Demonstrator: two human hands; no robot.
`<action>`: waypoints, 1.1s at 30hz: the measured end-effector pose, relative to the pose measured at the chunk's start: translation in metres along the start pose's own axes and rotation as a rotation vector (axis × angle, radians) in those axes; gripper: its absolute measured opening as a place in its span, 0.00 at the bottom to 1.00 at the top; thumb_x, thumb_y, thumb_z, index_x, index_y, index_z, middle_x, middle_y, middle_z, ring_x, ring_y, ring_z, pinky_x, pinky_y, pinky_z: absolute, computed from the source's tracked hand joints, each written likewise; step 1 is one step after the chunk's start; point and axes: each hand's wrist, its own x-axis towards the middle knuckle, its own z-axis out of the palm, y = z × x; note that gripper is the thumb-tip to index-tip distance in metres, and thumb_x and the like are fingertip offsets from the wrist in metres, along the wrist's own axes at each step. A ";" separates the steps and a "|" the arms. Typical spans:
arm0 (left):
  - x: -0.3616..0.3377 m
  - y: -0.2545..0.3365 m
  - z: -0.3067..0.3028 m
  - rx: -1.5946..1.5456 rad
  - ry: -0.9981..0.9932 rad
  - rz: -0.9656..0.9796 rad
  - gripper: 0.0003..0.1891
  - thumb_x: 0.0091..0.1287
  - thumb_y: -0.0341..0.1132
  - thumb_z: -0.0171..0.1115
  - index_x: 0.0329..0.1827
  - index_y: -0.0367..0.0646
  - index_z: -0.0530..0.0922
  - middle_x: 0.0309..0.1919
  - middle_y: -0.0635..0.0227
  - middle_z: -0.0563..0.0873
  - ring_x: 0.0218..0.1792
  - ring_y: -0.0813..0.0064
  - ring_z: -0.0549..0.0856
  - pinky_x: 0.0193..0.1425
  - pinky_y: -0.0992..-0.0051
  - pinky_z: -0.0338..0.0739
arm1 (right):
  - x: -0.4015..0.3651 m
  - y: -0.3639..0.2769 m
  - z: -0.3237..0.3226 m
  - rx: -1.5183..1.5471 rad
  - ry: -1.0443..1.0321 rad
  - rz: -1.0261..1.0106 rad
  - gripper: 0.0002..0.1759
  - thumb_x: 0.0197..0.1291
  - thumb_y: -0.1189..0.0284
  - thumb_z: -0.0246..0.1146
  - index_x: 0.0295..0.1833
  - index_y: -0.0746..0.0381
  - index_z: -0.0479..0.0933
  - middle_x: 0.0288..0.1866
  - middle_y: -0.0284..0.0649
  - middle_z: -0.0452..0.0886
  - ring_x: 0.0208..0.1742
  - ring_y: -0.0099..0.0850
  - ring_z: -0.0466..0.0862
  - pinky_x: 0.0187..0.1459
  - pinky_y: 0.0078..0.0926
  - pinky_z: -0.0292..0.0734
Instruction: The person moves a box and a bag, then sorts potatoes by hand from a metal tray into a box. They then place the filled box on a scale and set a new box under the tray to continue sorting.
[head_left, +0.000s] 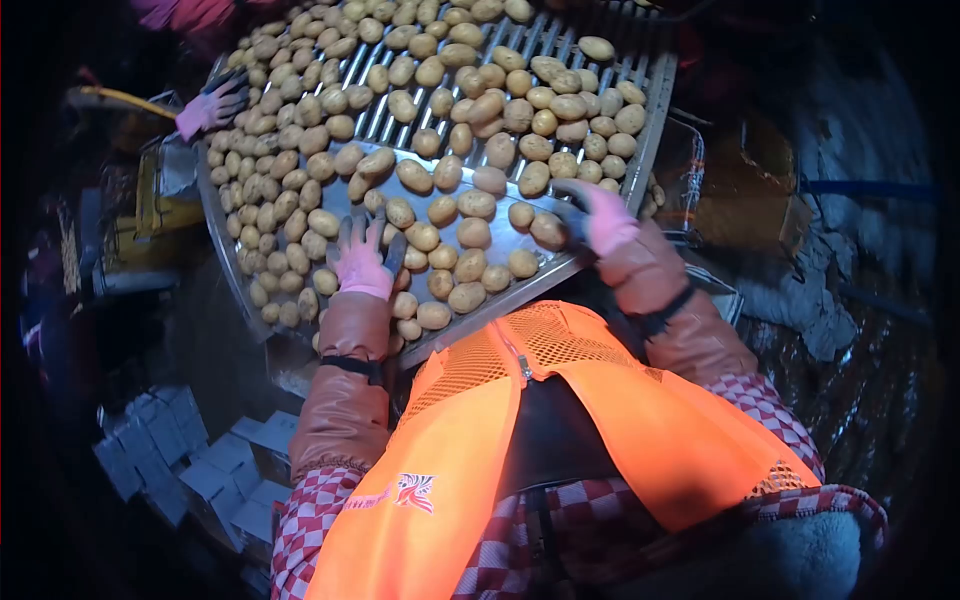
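Observation:
Many potatoes (474, 233) cover a metal sorting table in front of me, with a smooth metal plate (514, 240) at the near end. My left hand (365, 262), in a pink glove with dark fingers, lies among potatoes at the near left with its fingers spread. At the plate's right side is my right hand (602, 216), gloved the same way. Its fingers stretch leftward beside a brownish potato (548, 230) and seem to touch it; no grip on it shows. The right fingertips are slightly blurred.
Metal rollers (378, 118) carry more potatoes beyond the plate. A raised metal rim (655, 125) borders the right side. Another person's gloved hand (212, 106) rests at the far left edge. White boxes (215, 470) stand low on the left; a brown carton (750, 190) is at right.

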 end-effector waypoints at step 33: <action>-0.101 -0.051 0.004 -0.231 0.074 -0.251 0.26 0.64 0.52 0.64 0.65 0.60 0.77 0.71 0.59 0.71 0.65 0.55 0.76 0.76 0.51 0.60 | 0.144 -0.107 0.076 -0.590 -0.291 -0.089 0.23 0.63 0.63 0.60 0.63 0.56 0.75 0.47 0.56 0.84 0.53 0.51 0.84 0.54 0.44 0.80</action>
